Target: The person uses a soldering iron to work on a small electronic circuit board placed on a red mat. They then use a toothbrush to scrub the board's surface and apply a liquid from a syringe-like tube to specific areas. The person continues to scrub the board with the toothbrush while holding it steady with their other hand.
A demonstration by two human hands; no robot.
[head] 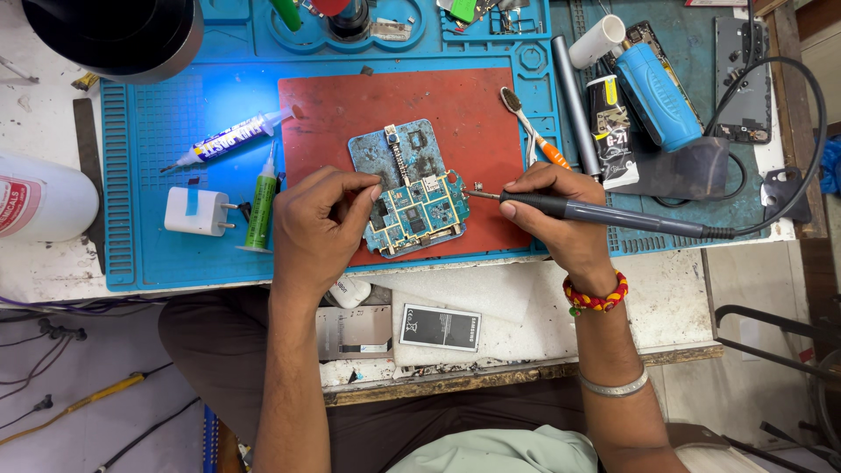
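Observation:
A blue circuit board (412,188) lies on a red mat (473,114) in the middle of a blue work mat (158,131). My left hand (320,228) rests on the red mat with fingertips pinched against the board's left edge. My right hand (556,206) grips a dark soldering iron (613,215) like a pen. Its metal tip points left and sits at the board's right edge. The iron's black cable (788,79) loops off to the right.
On the blue mat lie a green syringe tube (260,201), a white syringe tube (229,138), a white charger plug (197,211) and a toothbrush (534,127). A blue device (657,96), tubes and phone parts sit at right. A phone battery (440,328) lies near the bench edge.

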